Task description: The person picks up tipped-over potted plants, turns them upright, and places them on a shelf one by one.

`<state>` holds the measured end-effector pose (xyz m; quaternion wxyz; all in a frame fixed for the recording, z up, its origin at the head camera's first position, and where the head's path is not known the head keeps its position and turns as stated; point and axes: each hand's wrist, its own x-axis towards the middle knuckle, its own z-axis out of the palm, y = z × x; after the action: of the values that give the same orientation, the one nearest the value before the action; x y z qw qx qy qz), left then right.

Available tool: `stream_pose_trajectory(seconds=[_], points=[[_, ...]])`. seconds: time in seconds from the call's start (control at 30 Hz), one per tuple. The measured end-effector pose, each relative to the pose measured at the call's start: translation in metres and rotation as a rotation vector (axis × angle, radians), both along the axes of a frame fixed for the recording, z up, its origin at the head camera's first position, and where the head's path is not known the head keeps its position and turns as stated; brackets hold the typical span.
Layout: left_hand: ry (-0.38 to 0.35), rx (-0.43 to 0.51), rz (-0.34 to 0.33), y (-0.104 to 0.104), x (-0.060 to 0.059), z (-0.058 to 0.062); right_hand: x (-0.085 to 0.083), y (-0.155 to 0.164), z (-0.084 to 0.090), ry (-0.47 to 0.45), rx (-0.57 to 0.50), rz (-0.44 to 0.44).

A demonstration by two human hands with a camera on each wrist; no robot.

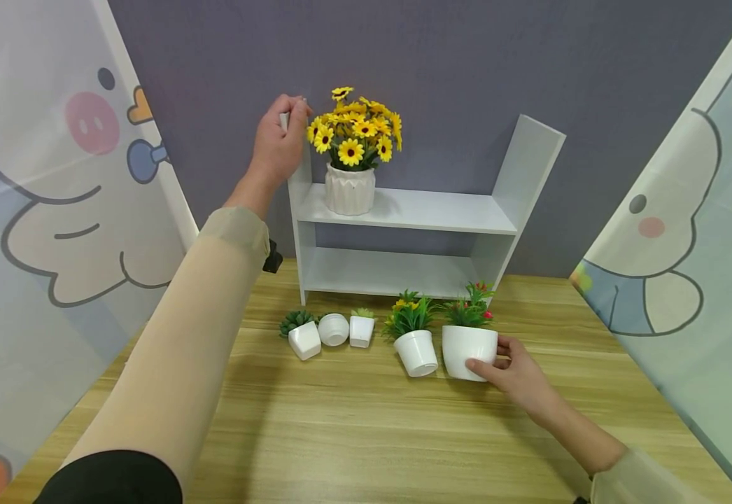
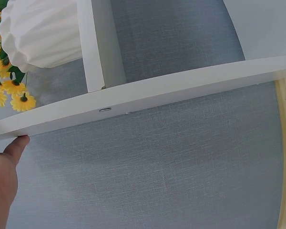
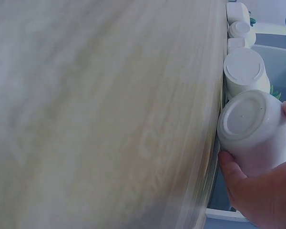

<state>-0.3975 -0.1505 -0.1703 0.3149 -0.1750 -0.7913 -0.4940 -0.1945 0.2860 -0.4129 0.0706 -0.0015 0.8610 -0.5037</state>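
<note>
My left hand (image 1: 283, 136) grips the top of the left upright of a white two-tier shelf (image 1: 404, 210); in the left wrist view its thumb (image 2: 16, 147) lies against the panel's outer side. Beside it on the upper board stands a ribbed white vase (image 1: 350, 190) full of yellow daisy-like flowers (image 1: 356, 129). With thumb and fingers at its right side, my right hand (image 1: 520, 374) holds a rounded white flowerpot (image 1: 469, 350) with green leaves and small red flowers. The pot is tipped back, so its base (image 3: 245, 117) faces the right wrist camera.
Left of the held pot, a white pot with yellow flowers (image 1: 416, 353) lies tilted on the wooden table (image 1: 341, 434). Three small white pots, a square one (image 1: 305, 341), a round one (image 1: 333, 330) and a tapered one (image 1: 361, 331), lie in front of the shelf. A grey wall stands behind.
</note>
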Motion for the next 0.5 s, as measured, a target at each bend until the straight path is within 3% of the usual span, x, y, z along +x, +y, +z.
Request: stream_pose_trajectory(seconds=[0.5], points=[[-0.002,-0.002,0.004,-0.0003,0.0002,-0.0007,0.0031,0.0053,0.0,-0.01,0.002,-0.006]])
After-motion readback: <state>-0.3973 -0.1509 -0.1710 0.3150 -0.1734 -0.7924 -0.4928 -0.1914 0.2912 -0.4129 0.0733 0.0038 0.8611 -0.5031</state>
